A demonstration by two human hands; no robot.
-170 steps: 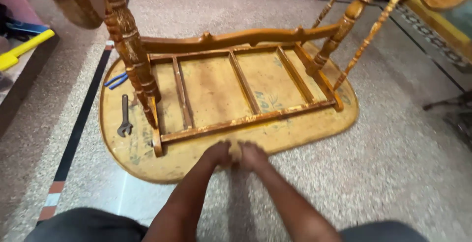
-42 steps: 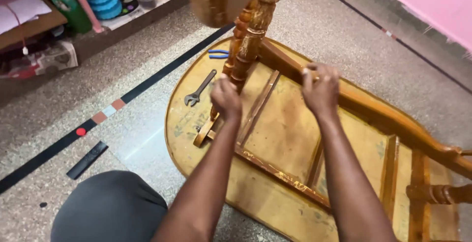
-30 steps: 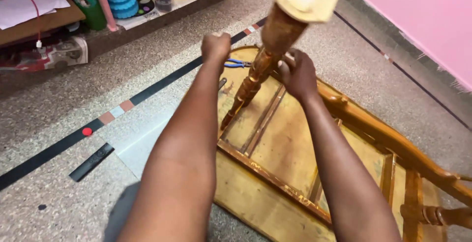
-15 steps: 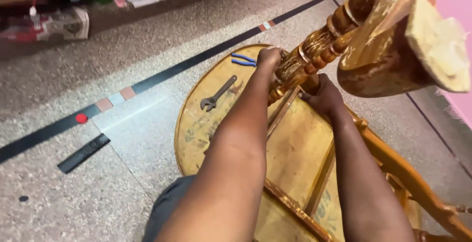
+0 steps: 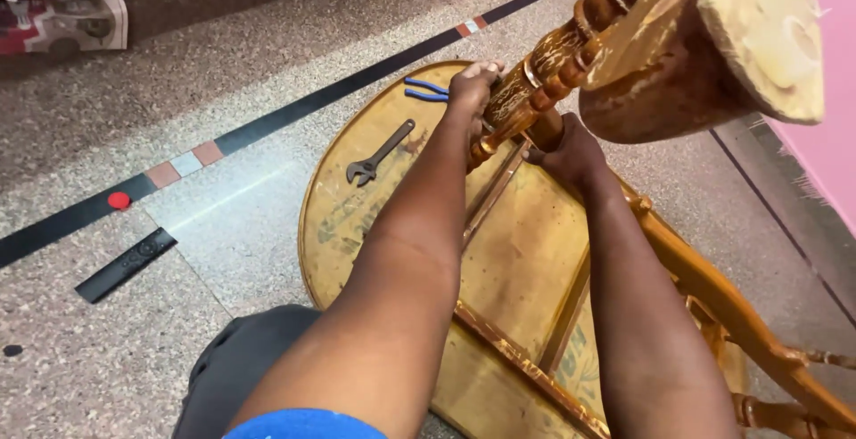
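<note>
I'm over the upturned table, its oval top flat on the speckled floor, frame rails facing up at me. The turned leg rises from the near-left corner of the frame straight toward the camera, and its blocky foot fills the upper right, bigger and closer than half a second ago. Both my arms run out to that leg. My left hand is wrapped on the leg's far side, fingers curled over the carved part; my right hand is clamped low on it, near where it meets the frame. The two hands sit near each other, one on either side of the leg. A second ago they gripped higher on the leg; now they're down at its base. On the tabletop past my left hand lies a spanner, and just beyond it blue-handled pliers, both where they were. Out on the floor to the left, a black remote beside the dark floor strip, with a red dot near it.
</note>
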